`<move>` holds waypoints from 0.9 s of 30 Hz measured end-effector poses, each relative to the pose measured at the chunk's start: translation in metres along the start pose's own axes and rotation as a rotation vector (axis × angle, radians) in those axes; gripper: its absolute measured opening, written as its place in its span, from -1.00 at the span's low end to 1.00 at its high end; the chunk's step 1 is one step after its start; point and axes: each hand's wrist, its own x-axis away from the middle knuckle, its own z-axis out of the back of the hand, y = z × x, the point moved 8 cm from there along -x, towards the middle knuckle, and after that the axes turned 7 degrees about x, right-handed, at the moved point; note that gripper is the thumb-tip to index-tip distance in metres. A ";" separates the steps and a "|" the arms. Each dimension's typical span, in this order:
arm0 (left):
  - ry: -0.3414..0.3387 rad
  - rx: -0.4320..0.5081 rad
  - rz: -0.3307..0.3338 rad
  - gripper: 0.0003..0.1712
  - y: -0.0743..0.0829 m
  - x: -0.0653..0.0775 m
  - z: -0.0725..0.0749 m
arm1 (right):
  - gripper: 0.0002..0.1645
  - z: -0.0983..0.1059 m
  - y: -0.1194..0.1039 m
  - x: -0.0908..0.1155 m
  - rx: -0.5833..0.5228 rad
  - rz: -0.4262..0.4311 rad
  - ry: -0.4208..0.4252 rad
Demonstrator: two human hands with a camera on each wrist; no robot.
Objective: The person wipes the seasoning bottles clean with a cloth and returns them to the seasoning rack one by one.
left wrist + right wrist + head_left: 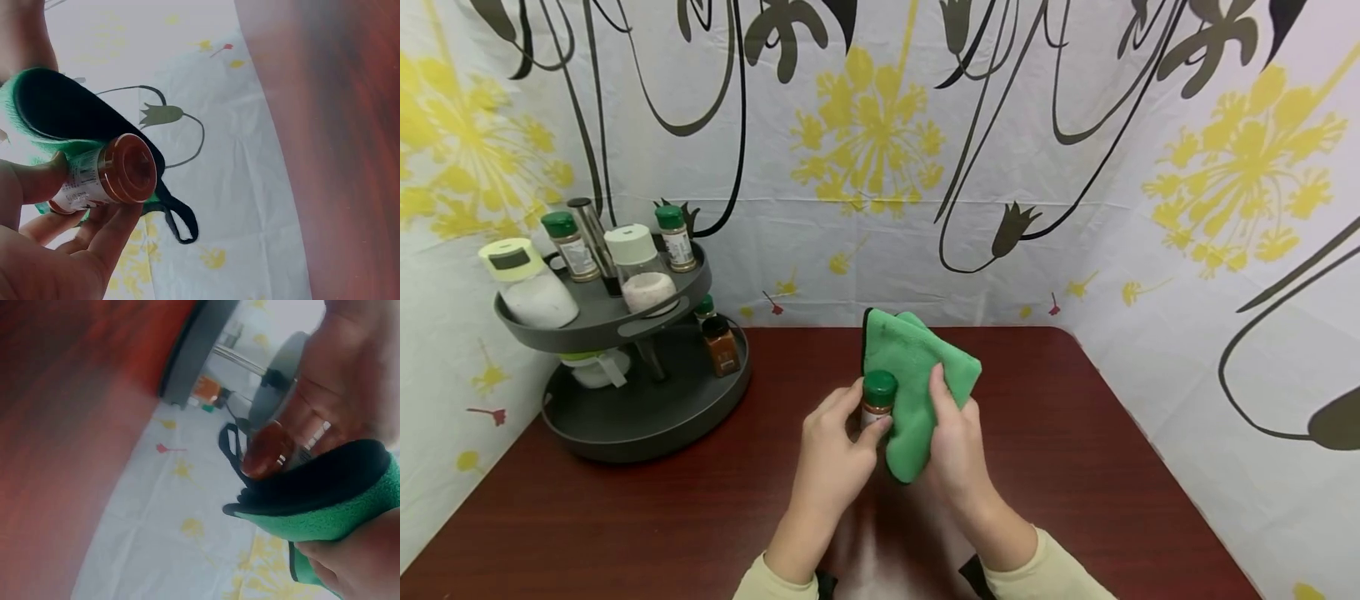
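In the head view my left hand [832, 454] grips a small spice jar [878, 393] with a green lid, held up above the table. Its reddish-brown base and white label show in the left wrist view, where the thumb and fingers close round the jar [112, 172]. My right hand [958, 446] holds a folded green cloth [910, 375], the thumb lying over its front. The cloth is right beside the jar, and its dark side and black hanging loop [181, 222] face the left wrist camera. From the right wrist, the cloth [325, 519] appears just against the jar's side.
A dark two-tier turntable rack [640, 433] stands at the left of the reddish-brown table [1045, 467]. Its upper tier bears several jars and a container with a pale lid [531, 283]; a brown spice jar [721, 346] and a white cup [597, 368] sit below. Patterned fabric [1075, 167] hangs behind.
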 end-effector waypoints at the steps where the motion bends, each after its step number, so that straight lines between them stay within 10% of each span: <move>1: 0.010 0.008 -0.006 -0.48 0.001 0.000 0.001 | -0.35 -0.001 0.000 0.001 0.032 0.008 0.003; 11: 0.068 0.025 -0.022 -0.44 0.012 -0.005 0.014 | -0.33 -0.008 0.043 0.005 0.259 -0.038 -0.054; 27: 0.035 0.014 0.040 -0.44 -0.003 0.002 0.002 | -0.27 -0.007 0.009 0.001 -0.030 -0.013 -0.009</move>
